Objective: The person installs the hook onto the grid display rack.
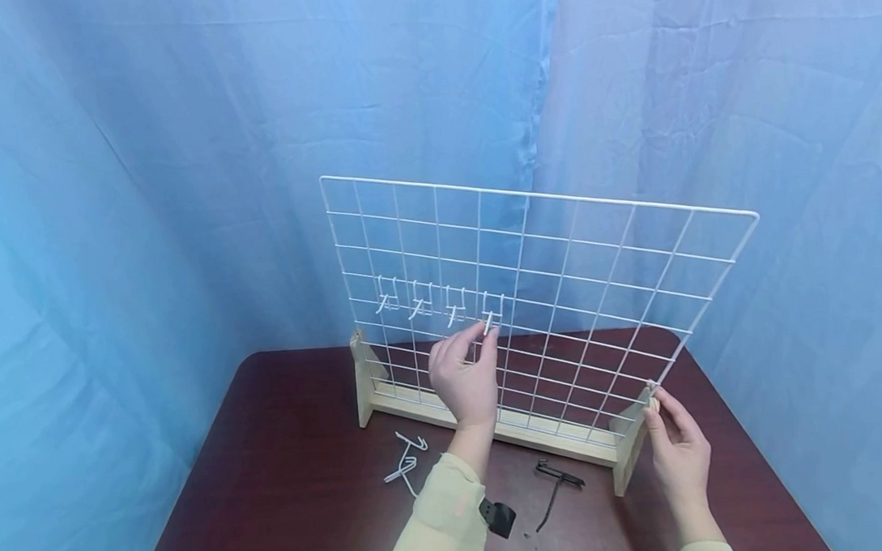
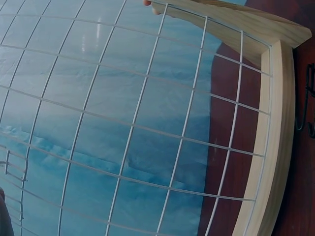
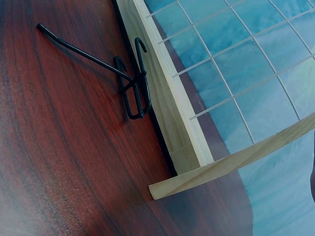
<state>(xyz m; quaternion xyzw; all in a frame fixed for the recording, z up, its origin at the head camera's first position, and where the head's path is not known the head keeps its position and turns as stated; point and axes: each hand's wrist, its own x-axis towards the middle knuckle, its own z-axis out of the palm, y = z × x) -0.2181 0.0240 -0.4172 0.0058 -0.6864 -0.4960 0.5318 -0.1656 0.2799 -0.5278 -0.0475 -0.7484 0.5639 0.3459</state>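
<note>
My left hand pinches the prong of a white hook hung on the wire grid, probably to seat it squarely. Three more hooks run from it toward 9 o'clock, all on one wire, I'd say to keep the row level. Near 4 o'clock from that hand, my right hand grips the wooden end piece, likely steadying the stand. Loose white hooks lie at 7 o'clock, a black hook between 4 and 5.
</note>
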